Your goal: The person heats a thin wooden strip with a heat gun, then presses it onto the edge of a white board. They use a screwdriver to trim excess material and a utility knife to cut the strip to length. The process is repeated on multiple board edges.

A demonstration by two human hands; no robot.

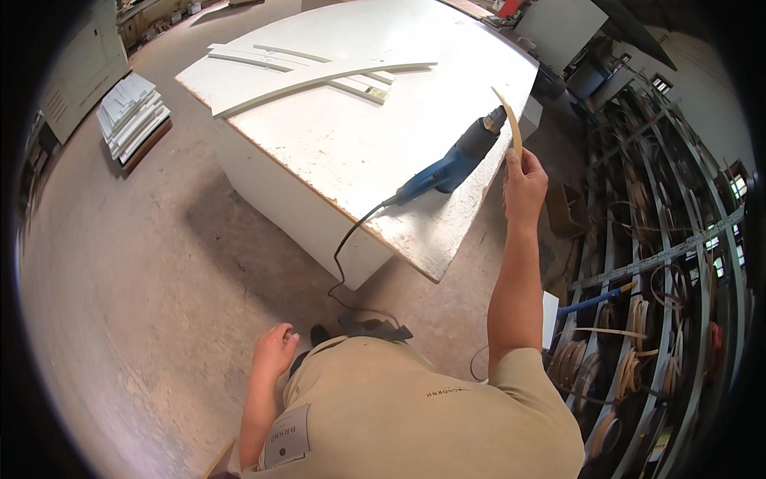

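Observation:
My right hand (524, 184) reaches over the right edge of the white-topped workbench (335, 164). Between its thumb and fingers it pinches a thin, curved tan strip (515, 128), which looks like edge banding. A blue heat gun (451, 169) with a black front rests on the bench top, its nozzle close to the strip. I cannot tell whether nozzle and strip touch. From the gun's handle a black cord (339, 251) drops over the bench's near edge towards my waist. Low at my side hangs my left hand (275, 351), fingers curled in, with nothing visible in it.
Several pale long strips (319, 80), one of them curved, lie at the bench's far left. A stack of white panels (134, 120) stands on the floor to the left. Metal racks (662, 279) with coiled banding rolls (630, 371) line the right side, close to my right arm.

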